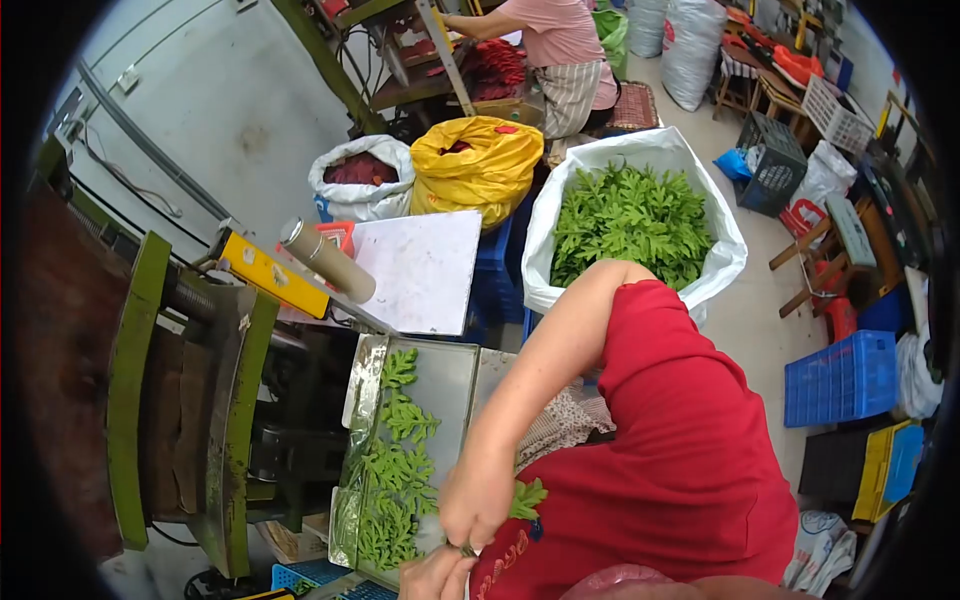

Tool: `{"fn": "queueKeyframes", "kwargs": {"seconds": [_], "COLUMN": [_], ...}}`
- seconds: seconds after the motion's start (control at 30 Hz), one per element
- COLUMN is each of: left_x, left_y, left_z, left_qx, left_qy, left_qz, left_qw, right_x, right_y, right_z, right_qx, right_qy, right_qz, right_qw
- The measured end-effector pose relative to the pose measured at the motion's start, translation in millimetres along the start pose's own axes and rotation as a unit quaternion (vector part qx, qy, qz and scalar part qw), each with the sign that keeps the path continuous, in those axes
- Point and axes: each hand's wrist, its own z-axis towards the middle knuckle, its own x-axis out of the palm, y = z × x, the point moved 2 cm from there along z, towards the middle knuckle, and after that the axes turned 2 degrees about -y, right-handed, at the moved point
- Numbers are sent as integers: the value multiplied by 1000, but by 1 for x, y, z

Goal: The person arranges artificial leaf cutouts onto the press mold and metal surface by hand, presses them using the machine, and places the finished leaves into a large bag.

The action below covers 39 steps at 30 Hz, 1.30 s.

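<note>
Near the bottom of the view my right hand (474,500) is closed, its fingertips pinched close to my other hand. A green leaf (527,499) sticks out beside it, in front of the red shirt. My left hand (436,575) is at the bottom edge with its fingers bent together; what they hold is too small to make out. Left of both hands lies a metal tray (447,385) with green leaves (395,490) laid along its left side, several overlapping at the near end.
A white-lined bin (733,247) holds many green leaves. Beyond the white board (425,262) stand a yellow sack (480,170) and a white sack (335,203). Green-framed machinery (235,430) is at left, a blue crate (842,380) at right. Another person (560,50) works at the top.
</note>
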Motion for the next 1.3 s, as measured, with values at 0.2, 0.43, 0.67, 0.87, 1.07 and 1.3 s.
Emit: {"fn": "queueKeyframes", "kwargs": {"seconds": [0.2, 0.43, 0.67, 0.87, 1.07, 1.3], "left_x": [7, 0, 20, 17, 38, 140], "left_y": [-27, -21, 22, 29, 68, 140], "left_z": [8, -45, -10, -36, -114, -205], "left_qx": [31, -199, -233, -257, -382, -506], "left_qy": [36, -281, -352, -427, -533, -523], "left_qz": [8, 5, -136, 36, 213, 248], "left_qw": [999, 939, 896, 866, 724, 640], "right_x": [22, -47, -18, -13, -32, -1], "right_y": [14, 4, -31, -57, -89, -171], "right_z": [-25, -184, -335, -303, -107, 38], "right_qx": [-1, 278, 704, 496, 342, 244], "right_qy": [-30, -440, -373, -456, -353, -191], "right_qz": [-80, -133, -364, -590, -370, -318], "right_qw": [996, 843, 483, 445, 788, 896]}}
